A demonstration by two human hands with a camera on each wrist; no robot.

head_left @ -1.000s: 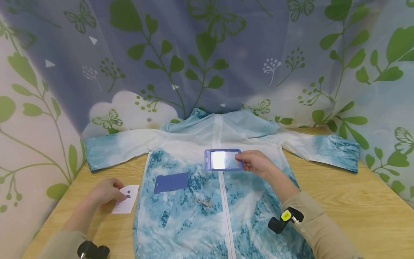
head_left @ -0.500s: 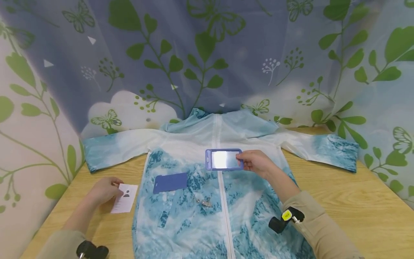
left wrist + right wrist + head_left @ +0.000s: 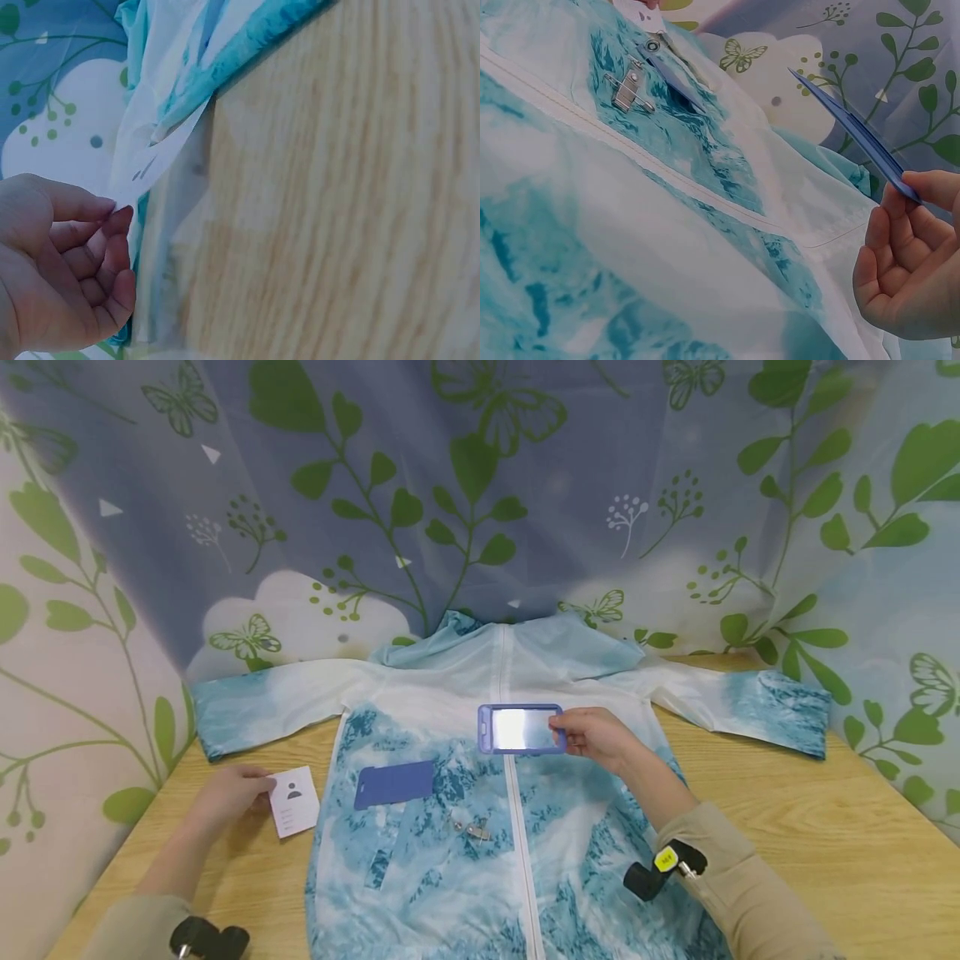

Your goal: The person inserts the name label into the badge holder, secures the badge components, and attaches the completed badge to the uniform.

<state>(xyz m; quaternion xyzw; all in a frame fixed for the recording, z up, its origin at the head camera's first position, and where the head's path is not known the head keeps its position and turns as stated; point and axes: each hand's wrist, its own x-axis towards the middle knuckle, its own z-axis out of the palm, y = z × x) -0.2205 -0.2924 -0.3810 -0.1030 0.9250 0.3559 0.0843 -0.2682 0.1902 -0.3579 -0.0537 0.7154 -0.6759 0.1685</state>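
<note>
Between thumb and fingertips, my left hand (image 3: 231, 795) pinches a white paper ID card (image 3: 295, 806) printed with a dark person icon and short text lines. In the left wrist view the card (image 3: 169, 154) slants up from the fingertips. My right hand (image 3: 600, 737) grips one end of a blue badge holder (image 3: 483, 731) with a clear window, raised over the jacket. The right wrist view shows the holder (image 3: 847, 124) edge-on and tilted. A flat blue badge cover (image 3: 395, 782) lies on the jacket, and nearer me lies a metal badge clip (image 3: 478, 832) with a pin.
A blue-and-white zip jacket (image 3: 585, 827) is spread across the wooden table (image 3: 787, 827), sleeves out to both sides. Behind it hangs a curtain (image 3: 585, 468) printed with leaves and butterflies, which also closes off both sides.
My left hand has moved slightly away from me and turned the ID card, so its printed face shows more fully. The right hand and the badge holder have stayed nearly still.
</note>
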